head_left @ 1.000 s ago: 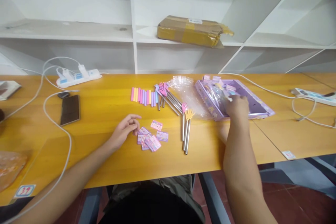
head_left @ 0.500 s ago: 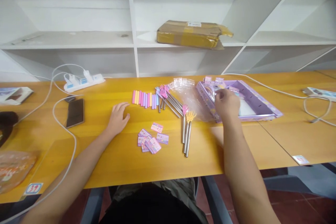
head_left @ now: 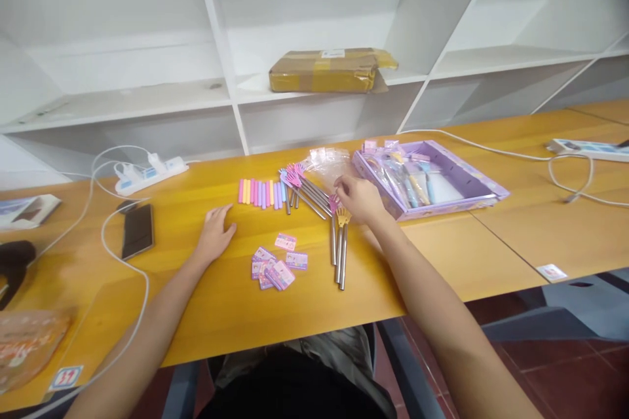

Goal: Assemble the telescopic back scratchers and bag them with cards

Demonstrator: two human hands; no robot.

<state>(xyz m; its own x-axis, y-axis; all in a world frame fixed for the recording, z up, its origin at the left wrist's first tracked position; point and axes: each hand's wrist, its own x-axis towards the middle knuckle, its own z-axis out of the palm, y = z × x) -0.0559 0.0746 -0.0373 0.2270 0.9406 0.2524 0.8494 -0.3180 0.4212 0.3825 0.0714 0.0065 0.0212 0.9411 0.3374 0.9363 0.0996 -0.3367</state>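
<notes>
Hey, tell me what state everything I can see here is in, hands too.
Left hand: empty, resting on the table
Right hand: fingers bent; grip unclear
Purple box: open, partly filled
Hand-headed rods: loose, some overlapping
Pastel sticks: lined up
Cards: mostly overlapping
Phone: screen dark
Left power strip: plugs inserted
Cardboard box: torn at one end

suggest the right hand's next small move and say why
I'd probably close the right hand on the nearest pink hand-shaped top: it lies just beside the fingertips, with the left hand farther off. Whether the fingers are empty is unclear.
</notes>
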